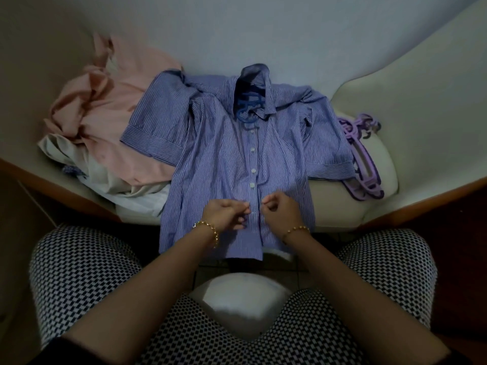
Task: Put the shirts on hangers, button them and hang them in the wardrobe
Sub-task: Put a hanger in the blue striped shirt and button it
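A blue-and-white striped shirt (224,154) lies flat on the pale cushion, front up, with a dark blue hanger (247,108) showing inside its collar. Several white buttons run down its closed placket. My left hand (226,213) pinches the left edge of the placket near the hem. My right hand (279,209) pinches the right edge opposite it, at a low button. The hem hangs over the cushion's front edge.
A pile of pink shirts (116,114) and cream clothes (87,164) lies to the left. Several purple hangers (366,164) are stacked to the right on the pale cushion (342,201). Wooden edges flank the seat. My patterned knees fill the foreground.
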